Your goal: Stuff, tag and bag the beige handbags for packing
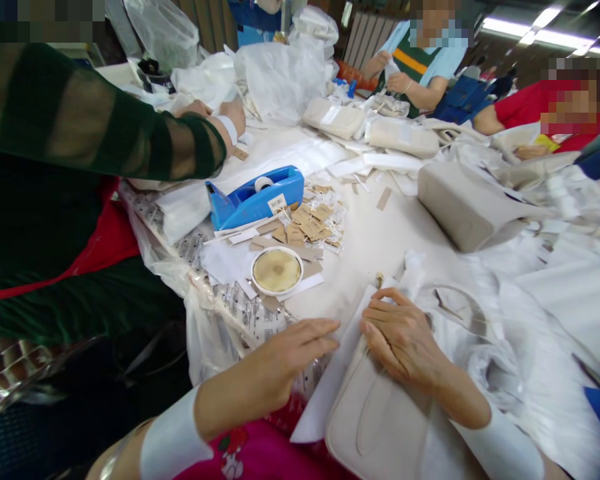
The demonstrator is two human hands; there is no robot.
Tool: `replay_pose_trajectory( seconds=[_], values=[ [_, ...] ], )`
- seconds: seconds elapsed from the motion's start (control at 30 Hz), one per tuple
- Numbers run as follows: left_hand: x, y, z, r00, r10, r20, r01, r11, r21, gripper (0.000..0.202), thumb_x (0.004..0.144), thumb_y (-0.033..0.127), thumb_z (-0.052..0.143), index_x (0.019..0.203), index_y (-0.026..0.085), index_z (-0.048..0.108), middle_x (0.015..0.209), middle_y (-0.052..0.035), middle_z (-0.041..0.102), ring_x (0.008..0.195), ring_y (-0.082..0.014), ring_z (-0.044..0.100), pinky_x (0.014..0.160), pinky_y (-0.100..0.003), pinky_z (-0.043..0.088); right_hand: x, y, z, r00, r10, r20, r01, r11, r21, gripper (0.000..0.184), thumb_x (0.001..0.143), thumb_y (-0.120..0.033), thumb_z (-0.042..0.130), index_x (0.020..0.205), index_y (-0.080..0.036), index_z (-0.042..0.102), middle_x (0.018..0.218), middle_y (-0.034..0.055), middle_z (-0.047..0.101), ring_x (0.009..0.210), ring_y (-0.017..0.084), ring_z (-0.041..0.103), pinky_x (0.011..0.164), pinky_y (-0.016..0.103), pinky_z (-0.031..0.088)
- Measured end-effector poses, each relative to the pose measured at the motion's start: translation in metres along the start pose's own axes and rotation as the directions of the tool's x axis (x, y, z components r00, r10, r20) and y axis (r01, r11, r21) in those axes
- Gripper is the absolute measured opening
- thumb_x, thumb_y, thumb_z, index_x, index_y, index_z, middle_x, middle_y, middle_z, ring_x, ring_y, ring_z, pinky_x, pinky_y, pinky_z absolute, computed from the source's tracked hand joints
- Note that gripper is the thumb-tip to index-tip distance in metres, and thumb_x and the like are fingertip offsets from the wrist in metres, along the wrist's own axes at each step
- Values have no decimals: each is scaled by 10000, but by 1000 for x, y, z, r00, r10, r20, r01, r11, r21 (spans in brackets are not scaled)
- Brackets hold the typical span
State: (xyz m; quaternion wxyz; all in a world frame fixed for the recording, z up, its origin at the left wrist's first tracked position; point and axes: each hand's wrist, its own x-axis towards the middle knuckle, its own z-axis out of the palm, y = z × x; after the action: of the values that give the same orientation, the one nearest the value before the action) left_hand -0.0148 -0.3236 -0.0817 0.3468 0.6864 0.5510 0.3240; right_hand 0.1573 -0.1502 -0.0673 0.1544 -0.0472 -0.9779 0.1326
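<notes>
A cream handbag [375, 427] lies in front of me at the table's near edge, a thin cord loop on its face. My right hand [405, 340] is curled over its upper edge, fingers bent and pressed together. Just beyond those fingers shows a small brass-coloured fitting [379, 280]. A long white sheet [325, 393] runs along the bag's left side. Beside the sheet, my left hand [285, 357] has its fingers stretched out, with nothing visible in them; whether it touches the sheet, I cannot tell.
Left of centre are a blue tape dispenser [257, 197], a pile of brown tags [307, 223] and a round white tub [277, 271]. Another grey-beige bag [473, 207] stands at right amid white wrapping. A co-worker's striped sleeve [130, 127] reaches in from the left; other people sit across.
</notes>
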Motion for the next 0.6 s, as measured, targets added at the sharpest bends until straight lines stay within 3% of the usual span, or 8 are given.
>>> replay_pose_trajectory(
  seconds=[0.07, 0.13, 0.2, 0.3, 0.43, 0.5, 0.6],
  values=[
    [-21, 4, -4, 989, 59, 134, -60, 998, 9, 795, 736, -95, 369, 1447, 262, 377, 1567, -41, 311, 1440, -184, 290, 1188, -385, 265, 0, 1, 0, 1000, -6, 3, 6, 1000, 5, 349, 962, -152, 341, 640, -189, 468, 602, -14, 524, 588, 124, 426, 861, 379, 371],
    [-31, 6, 0, 971, 137, 196, -139, 990, -5, 752, 789, -67, 389, 1477, 228, 316, 1554, -76, 335, 1442, -187, 287, 1189, -377, 265, -1, 2, 1, 1000, -12, 4, 12, 1000, 11, 327, 952, -142, 357, 644, -189, 456, 600, -15, 513, 591, 126, 421, 864, 389, 375],
    [-29, 8, 9, 968, 188, 165, -186, 982, -27, 601, 856, -28, 373, 1424, 165, 390, 1489, -120, 434, 1418, -180, 337, 1180, -342, 285, -1, 3, 0, 1000, -12, 2, 12, 999, 32, 305, 942, -132, 377, 651, -189, 447, 590, -20, 490, 591, 126, 414, 861, 398, 378],
    [-18, 7, 21, 984, 173, 47, -169, 982, -83, 369, 929, 44, 348, 1209, 133, 571, 1334, -150, 571, 1301, -180, 494, 1103, -281, 388, 2, 1, -7, 999, -37, -10, 38, 989, 142, 236, 928, -107, 421, 715, -181, 493, 671, -7, 550, 661, 129, 480, 902, 423, 358],
    [-8, 5, 28, 996, 75, -38, -80, 984, -156, 313, 918, 56, 382, 1078, 176, 623, 1149, -103, 674, 1115, -182, 625, 983, -257, 469, 4, -5, -22, 997, -78, -8, 77, 942, 325, 162, 908, -88, 446, 852, -174, 571, 857, 43, 602, 819, 168, 531, 851, 415, 351],
    [-6, 5, 30, 997, -41, -66, 28, 983, -183, 309, 883, 49, 422, 1068, 201, 616, 1085, -62, 700, 1031, -177, 659, 931, -248, 480, 3, -8, -28, 997, -78, -2, 73, 918, 390, 176, 907, -97, 422, 889, -167, 582, 841, 56, 568, 813, 183, 504, 768, 392, 349],
    [1, 9, 33, 965, -229, -123, 194, 949, -250, 274, 836, 63, 476, 1048, 212, 566, 962, -8, 715, 888, -152, 675, 815, -214, 476, -1, -9, -30, 997, -80, 4, 71, 903, 424, 190, 910, -111, 401, 903, -161, 584, 817, 60, 524, 793, 193, 465, 715, 381, 330]
  ],
)
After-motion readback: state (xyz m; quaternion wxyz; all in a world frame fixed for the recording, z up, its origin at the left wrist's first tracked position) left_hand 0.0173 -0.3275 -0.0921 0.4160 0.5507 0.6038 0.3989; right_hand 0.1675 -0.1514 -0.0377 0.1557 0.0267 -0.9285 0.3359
